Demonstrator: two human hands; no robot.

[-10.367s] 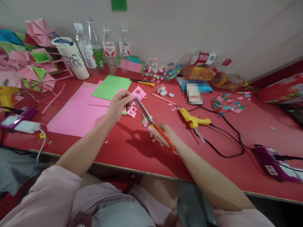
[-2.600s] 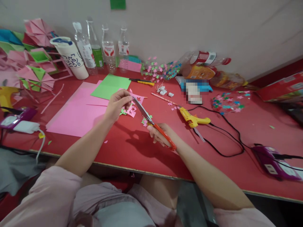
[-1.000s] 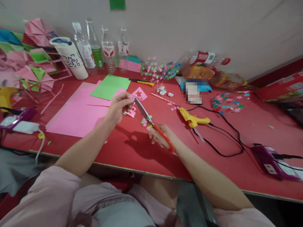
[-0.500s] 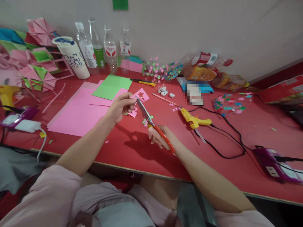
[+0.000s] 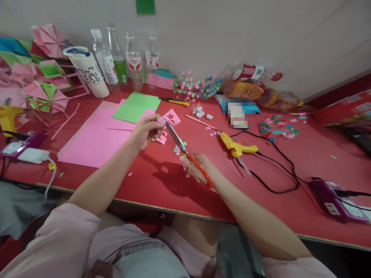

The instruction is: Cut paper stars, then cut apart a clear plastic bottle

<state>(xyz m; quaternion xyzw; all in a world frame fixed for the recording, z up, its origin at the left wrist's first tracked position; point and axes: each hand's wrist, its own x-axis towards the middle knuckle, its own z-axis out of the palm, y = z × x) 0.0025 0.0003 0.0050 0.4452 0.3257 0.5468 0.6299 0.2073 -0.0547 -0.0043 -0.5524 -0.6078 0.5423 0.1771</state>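
Note:
My right hand (image 5: 195,168) is closed around the handles of a pair of scissors (image 5: 199,170) with red-orange grips. The blades point up and to the left, their tip right by the fingertips of my left hand (image 5: 147,131). That hand's thumb and fingers are pinched together, and whatever is between them is too small to make out. Just beyond the fingertips is a pink paper piece (image 5: 175,119) with a star-shaped hole. Pink paper scraps (image 5: 162,139) lie under the left hand. Small pink and green paper stars (image 5: 177,150) sit behind the blades, partly hidden.
Pink sheets (image 5: 89,143) and a green sheet (image 5: 136,107) lie left on the red table. A yellow glue gun (image 5: 236,146) with a black cord is at right, near a purple power strip (image 5: 333,200). Bottles (image 5: 135,63), a white tumbler (image 5: 89,73) and a cutter (image 5: 178,102) stand or lie behind.

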